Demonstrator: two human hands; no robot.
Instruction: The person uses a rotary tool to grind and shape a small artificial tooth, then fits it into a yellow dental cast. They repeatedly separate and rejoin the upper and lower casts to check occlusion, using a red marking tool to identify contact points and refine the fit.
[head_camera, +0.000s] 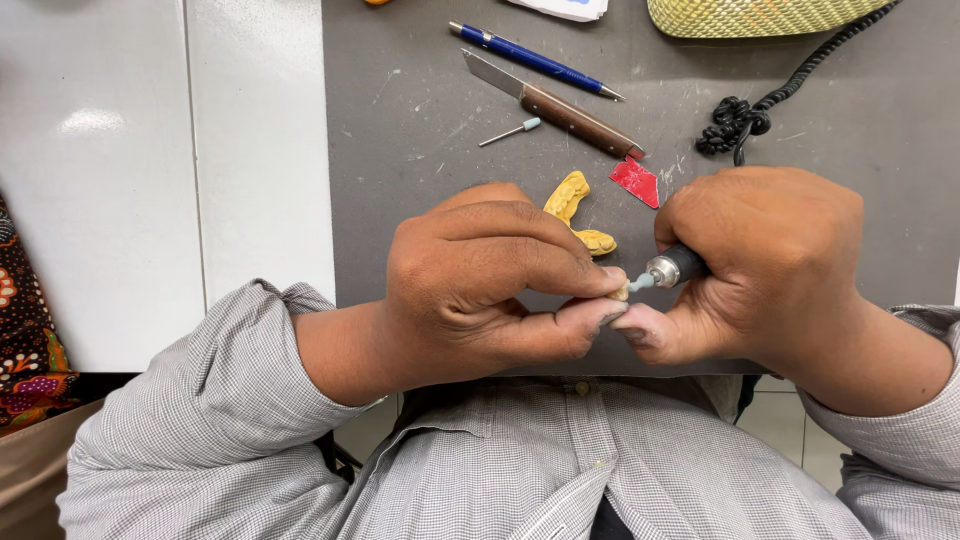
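Two Hands Closed on a Small Piece and a Rotary Handpiece

Two hands meet over the near edge of a grey work mat (420, 120). The left hand (480, 285) pinches a tiny pale tooth-like piece (621, 292) tightly between thumb and forefinger. The right hand (770, 265) is wrapped firmly round a rotary handpiece (675, 268), whose small light-blue tip touches that piece. Just behind the left hand lies a yellow dental cast (572, 205), partly hidden by the knuckles, with a red wax scrap (637, 182) near it. Farther back on the mat rest a wooden-handled knife (555, 105), a blue pen (530, 58) and a loose bur (510, 131). A black coiled cord (745, 112) runs toward a yellow woven object (750, 15) at the top edge; what it holds cannot be seen.
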